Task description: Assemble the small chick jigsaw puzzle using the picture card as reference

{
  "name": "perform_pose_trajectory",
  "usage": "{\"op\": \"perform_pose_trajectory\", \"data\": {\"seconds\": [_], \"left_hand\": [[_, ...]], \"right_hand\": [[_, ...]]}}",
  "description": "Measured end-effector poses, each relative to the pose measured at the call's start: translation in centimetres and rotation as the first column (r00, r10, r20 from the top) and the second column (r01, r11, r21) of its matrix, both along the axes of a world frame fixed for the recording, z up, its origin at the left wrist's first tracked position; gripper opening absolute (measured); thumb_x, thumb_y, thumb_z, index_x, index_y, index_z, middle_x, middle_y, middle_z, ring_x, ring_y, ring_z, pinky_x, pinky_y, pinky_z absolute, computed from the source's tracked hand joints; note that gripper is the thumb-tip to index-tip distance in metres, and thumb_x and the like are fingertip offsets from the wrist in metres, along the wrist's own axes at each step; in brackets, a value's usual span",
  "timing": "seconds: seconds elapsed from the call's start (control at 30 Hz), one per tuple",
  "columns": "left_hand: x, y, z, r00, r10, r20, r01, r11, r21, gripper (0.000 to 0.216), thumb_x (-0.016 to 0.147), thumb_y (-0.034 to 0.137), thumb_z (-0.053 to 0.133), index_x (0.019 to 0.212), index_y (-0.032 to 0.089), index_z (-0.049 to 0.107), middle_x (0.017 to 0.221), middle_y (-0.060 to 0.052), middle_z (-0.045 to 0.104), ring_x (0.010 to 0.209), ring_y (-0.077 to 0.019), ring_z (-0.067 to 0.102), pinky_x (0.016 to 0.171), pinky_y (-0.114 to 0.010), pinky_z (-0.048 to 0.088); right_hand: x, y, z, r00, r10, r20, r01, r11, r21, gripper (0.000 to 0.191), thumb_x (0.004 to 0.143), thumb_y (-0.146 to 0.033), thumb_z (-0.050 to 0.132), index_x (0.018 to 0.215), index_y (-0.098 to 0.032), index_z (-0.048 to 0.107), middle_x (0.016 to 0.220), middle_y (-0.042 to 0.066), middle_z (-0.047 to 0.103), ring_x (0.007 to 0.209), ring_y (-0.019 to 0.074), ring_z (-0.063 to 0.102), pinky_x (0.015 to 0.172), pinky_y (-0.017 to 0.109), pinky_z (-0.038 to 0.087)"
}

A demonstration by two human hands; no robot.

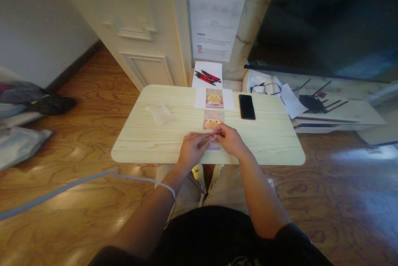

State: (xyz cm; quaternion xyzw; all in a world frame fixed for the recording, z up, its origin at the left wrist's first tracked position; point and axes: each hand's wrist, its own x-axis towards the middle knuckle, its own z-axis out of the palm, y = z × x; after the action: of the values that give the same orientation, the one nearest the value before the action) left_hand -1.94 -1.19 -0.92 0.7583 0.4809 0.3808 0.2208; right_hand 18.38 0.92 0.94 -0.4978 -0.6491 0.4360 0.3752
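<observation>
Both my hands rest on a small pale wooden table (267, 141), close together over a colourful picture card (213, 121) showing a yellow cartoon figure. My left hand (192, 149) is closed, its fingertips pinched at the card's lower edge. My right hand (229, 139) is also closed, pinching something small and thin between the fingers; I cannot make out what. The fingertips of both hands nearly touch. A second similar card (214, 98) lies on a white sheet farther back.
A black phone (246, 106) lies right of the cards. A clear plastic bag (160, 113) sits at the left. Red and black pens (207, 76) lie on paper behind the table. A low shelf (342, 112) with cables stands at the right. A white cable (77, 183) crosses the wooden floor.
</observation>
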Motion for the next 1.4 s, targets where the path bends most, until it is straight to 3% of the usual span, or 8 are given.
{"op": "perform_pose_trajectory", "data": {"seconds": [0.17, 0.43, 0.7, 0.83, 0.93, 1.07, 1.23, 1.4], "left_hand": [[-0.2, 0.9, 0.3, 0.998, -0.016, -0.058, 0.014, 0.999, -0.030, 0.019, 0.095, 0.037, 0.070, 0.109, 0.027, 0.079, 0.106, -0.002, 0.082, 0.099, -0.0228, 0.074, 0.095, -0.041, 0.055], [-1.5, 2.9, 0.8, 0.979, 0.035, -0.202, -0.051, 0.996, -0.075, 0.021, 0.096, 0.030, 0.063, 0.106, 0.025, 0.080, 0.100, -0.004, 0.082, 0.091, -0.0235, 0.073, 0.088, -0.039, 0.056], [-1.8, 3.2, 0.5, 0.972, 0.094, -0.213, -0.109, 0.992, -0.058, 0.022, 0.094, 0.030, 0.064, 0.108, 0.024, 0.079, 0.099, -0.005, 0.075, 0.096, -0.0236, 0.069, 0.090, -0.040, 0.053], [-1.7, 3.0, 0.3, 0.964, 0.102, -0.244, -0.119, 0.991, -0.056, 0.020, 0.093, 0.029, 0.064, 0.108, 0.027, 0.078, 0.099, -0.004, 0.074, 0.098, -0.0247, 0.067, 0.090, -0.042, 0.050], [-1.6, 2.8, 0.1, 0.959, 0.116, -0.258, -0.131, 0.991, -0.039, 0.017, 0.091, 0.027, 0.066, 0.105, 0.026, 0.077, 0.099, -0.003, 0.074, 0.099, -0.0255, 0.066, 0.089, -0.043, 0.048], [-1.6, 2.7, 0.1, 0.960, 0.118, -0.253, -0.130, 0.991, -0.029, 0.016, 0.091, 0.026, 0.065, 0.103, 0.025, 0.076, 0.100, -0.004, 0.073, 0.101, -0.0257, 0.065, 0.090, -0.042, 0.048], [-1.6, 2.7, 0.1, 0.955, 0.129, -0.265, -0.141, 0.990, -0.028, 0.017, 0.091, 0.026, 0.065, 0.104, 0.025, 0.076, 0.102, -0.004, 0.074, 0.103, -0.0265, 0.066, 0.091, -0.043, 0.048], [-1.6, 2.5, 0.2, 0.958, 0.099, -0.268, -0.112, 0.993, -0.035, 0.021, 0.091, 0.029, 0.066, 0.108, 0.027, 0.077, 0.105, -0.004, 0.073, 0.104, -0.0261, 0.065, 0.091, -0.044, 0.046]], "right_hand": [[-0.1, 0.5, -0.3, 1.000, 0.003, -0.028, -0.001, 0.999, 0.045, 0.011, 0.086, -0.017, 0.067, 0.093, -0.024, 0.062, 0.088, -0.003, 0.068, 0.082, 0.0162, 0.069, 0.076, 0.028, 0.053], [-2.0, 2.7, 0.9, 0.971, -0.055, 0.233, -0.004, 0.969, 0.246, 0.015, 0.087, -0.007, 0.061, 0.085, -0.022, 0.062, 0.090, 0.000, 0.066, 0.086, 0.0169, 0.061, 0.081, 0.028, 0.046], [-1.0, 3.0, 0.7, 0.959, -0.085, 0.272, 0.020, 0.972, 0.233, 0.022, 0.087, -0.002, 0.058, 0.092, -0.022, 0.067, 0.093, 0.000, 0.068, 0.091, 0.0174, 0.064, 0.084, 0.029, 0.048], [-0.5, 3.2, 0.6, 0.937, -0.013, 0.349, -0.089, 0.957, 0.275, 0.032, 0.090, 0.001, 0.054, 0.100, -0.021, 0.075, 0.105, 0.004, 0.070, 0.103, 0.0189, 0.064, 0.096, 0.033, 0.050], [-0.6, 3.4, 0.5, 0.866, 0.061, 0.497, -0.222, 0.936, 0.272, 0.038, 0.093, -0.001, 0.056, 0.111, -0.024, 0.079, 0.114, 0.006, 0.070, 0.111, 0.0217, 0.061, 0.103, 0.037, 0.048], [-0.8, 3.3, 0.6, 0.789, 0.091, 0.607, -0.300, 0.920, 0.251, 0.032, 0.093, -0.004, 0.062, 0.110, -0.025, 0.081, 0.114, 0.006, 0.070, 0.114, 0.0237, 0.058, 0.107, 0.040, 0.046], [-0.9, 2.7, 1.0, 0.777, 0.047, 0.628, -0.236, 0.946, 0.221, 0.007, 0.090, -0.021, 0.078, 0.097, -0.022, 0.080, 0.110, 0.007, 0.066, 0.110, 0.0250, 0.059, 0.104, 0.040, 0.048], [-0.4, 2.0, 1.2, 0.802, -0.013, 0.597, -0.135, 0.970, 0.203, 0.011, 0.093, -0.024, 0.076, 0.103, -0.022, 0.077, 0.112, 0.007, 0.064, 0.113, 0.0236, 0.060, 0.105, 0.037, 0.048]]}}
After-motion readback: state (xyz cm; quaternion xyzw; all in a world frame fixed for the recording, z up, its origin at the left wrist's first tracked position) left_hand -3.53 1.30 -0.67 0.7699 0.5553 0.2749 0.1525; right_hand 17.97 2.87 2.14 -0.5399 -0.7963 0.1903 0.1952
